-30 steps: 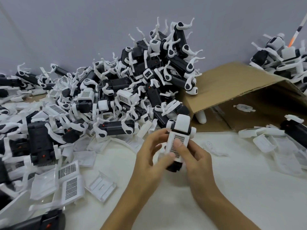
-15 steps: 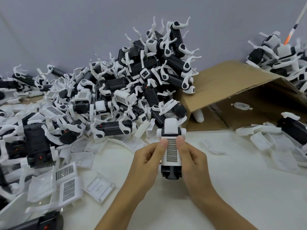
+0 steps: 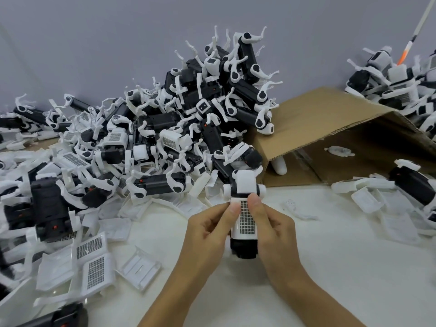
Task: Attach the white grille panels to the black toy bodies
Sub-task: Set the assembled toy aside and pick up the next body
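Here the left hand and right hand grip the toy body above the table, thumbs pressing the grille panel on. Next, probably, firm pressure to seat it.

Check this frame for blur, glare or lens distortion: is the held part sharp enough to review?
Head view: lighting soft and even, no glare; faint shadow under the hands. The grille panel on the held toy body is sharp. Wide-angle bending shows at the edges, and the pile softens leftward.
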A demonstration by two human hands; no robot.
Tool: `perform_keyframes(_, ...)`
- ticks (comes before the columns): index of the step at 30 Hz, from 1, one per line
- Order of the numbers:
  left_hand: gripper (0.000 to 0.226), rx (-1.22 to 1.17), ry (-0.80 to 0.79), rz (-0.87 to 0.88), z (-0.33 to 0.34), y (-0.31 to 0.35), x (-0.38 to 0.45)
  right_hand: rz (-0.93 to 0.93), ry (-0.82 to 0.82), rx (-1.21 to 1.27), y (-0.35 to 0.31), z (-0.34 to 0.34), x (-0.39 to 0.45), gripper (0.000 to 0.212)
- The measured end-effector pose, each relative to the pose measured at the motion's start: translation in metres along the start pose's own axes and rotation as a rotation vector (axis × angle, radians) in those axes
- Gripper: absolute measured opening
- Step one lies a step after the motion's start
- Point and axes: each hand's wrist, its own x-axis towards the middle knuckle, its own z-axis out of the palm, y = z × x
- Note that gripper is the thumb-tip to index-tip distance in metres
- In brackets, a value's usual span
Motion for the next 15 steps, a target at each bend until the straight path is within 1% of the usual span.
perform_keyframes(2,0.021,-0.012,0.022,0.013,0.0,-0.001,0.0,-0.006,0.001,-0.002,-0.001,-0.002,0.001,0.05)
perform_keyframes(3,0.019,-0.038,0.023,-0.007,0.0,-0.001,0.001,0.0,-0.014,-0.009,-0.001,-0.004,0.002,0.049)
perform_keyframes(6,0.024,-0.056,-0.021,-0.062,-0.002,-0.003,0.001,0.029,-0.054,-0.08,0.0,-0.005,0.004,0.046)
perform_keyframes(8,0.022,-0.056,-0.067,-0.037,-0.001,-0.003,0.0,0.034,-0.068,-0.146,0.0,-0.006,0.005,0.047)
perform_keyframes(9,0.021,-0.069,-0.073,-0.01,0.0,-0.002,0.0,0.027,-0.076,-0.163,-0.002,-0.007,0.004,0.044)
perform_keyframes(12,0.017,-0.149,0.005,0.059,0.0,0.001,0.0,-0.021,-0.155,-0.216,-0.012,-0.013,0.001,0.03)
perform_keyframes(14,0.018,-0.219,0.062,0.054,-0.002,0.003,0.0,-0.028,-0.192,-0.26,-0.017,-0.015,-0.001,0.037)
perform_keyframes(15,0.022,-0.229,0.059,0.038,-0.003,0.003,0.001,-0.026,-0.194,-0.276,-0.019,-0.014,-0.003,0.042)
